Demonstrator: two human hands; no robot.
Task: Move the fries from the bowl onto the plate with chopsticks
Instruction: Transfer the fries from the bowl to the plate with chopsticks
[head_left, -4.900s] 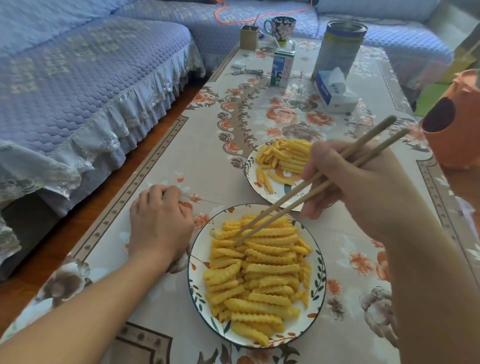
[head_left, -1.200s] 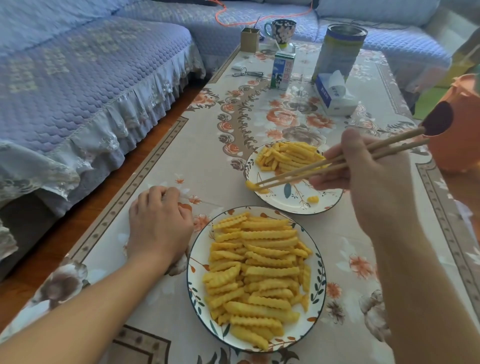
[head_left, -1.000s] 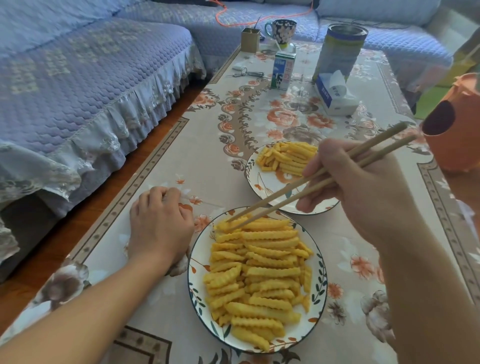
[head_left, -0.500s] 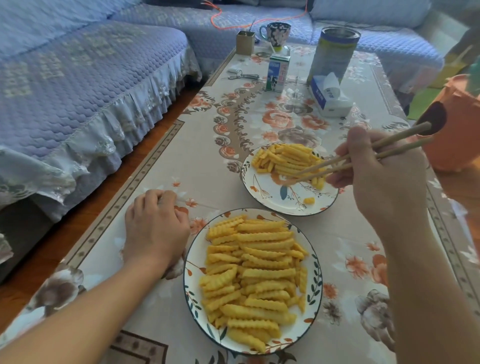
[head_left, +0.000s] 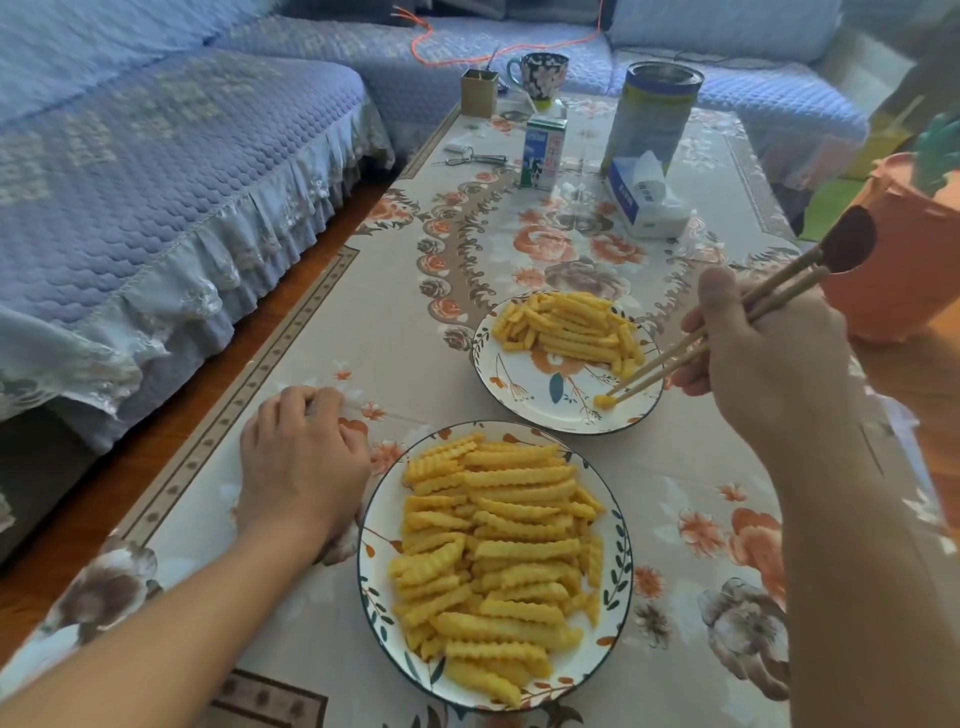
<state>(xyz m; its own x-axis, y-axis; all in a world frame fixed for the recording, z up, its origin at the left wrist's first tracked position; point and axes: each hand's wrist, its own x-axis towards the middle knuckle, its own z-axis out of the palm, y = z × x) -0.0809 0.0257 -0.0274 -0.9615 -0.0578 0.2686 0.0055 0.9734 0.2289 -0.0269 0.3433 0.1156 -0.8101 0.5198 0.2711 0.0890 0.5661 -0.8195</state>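
We've got the right hand (head_left: 769, 364) curled round the chopsticks (head_left: 701, 345), tips down on the plate (head_left: 524, 392) and closed on a small yellow fry piece (head_left: 601, 400) near the plate's near-right rim. Chopstick butts stick out past the hand, up and to its right, crossing in front of an orange container (head_left: 904, 270). Left hand (head_left: 301, 457) sits knuckles-up on the surface (head_left: 363, 332), fingers curled under, holding nothing we can see, just beside the left rim of the bowl (head_left: 621, 545). The bowl lies between the two forearms, nearer us than both hands, piled with crinkle-cut fries (head_left: 493, 551). The plate is just beyond the bowl, left of the right hand, rims near but apart; a smaller heap of fries (head_left: 566, 325) covers its far half, near half mostly bare. Well beyond both hands on the floral cloth: tissue pack (head_left: 644, 197), tall tin can (head_left: 652, 111) behind it, milk carton (head_left: 543, 150), keys (head_left: 475, 157), a small box (head_left: 479, 92) and a patterned mug (head_left: 540, 75) at the far end. Blue quilted sofa (head_left: 156, 171) runs left of the left hand and round the far end, with an orange cable (head_left: 441, 39) lying on it.
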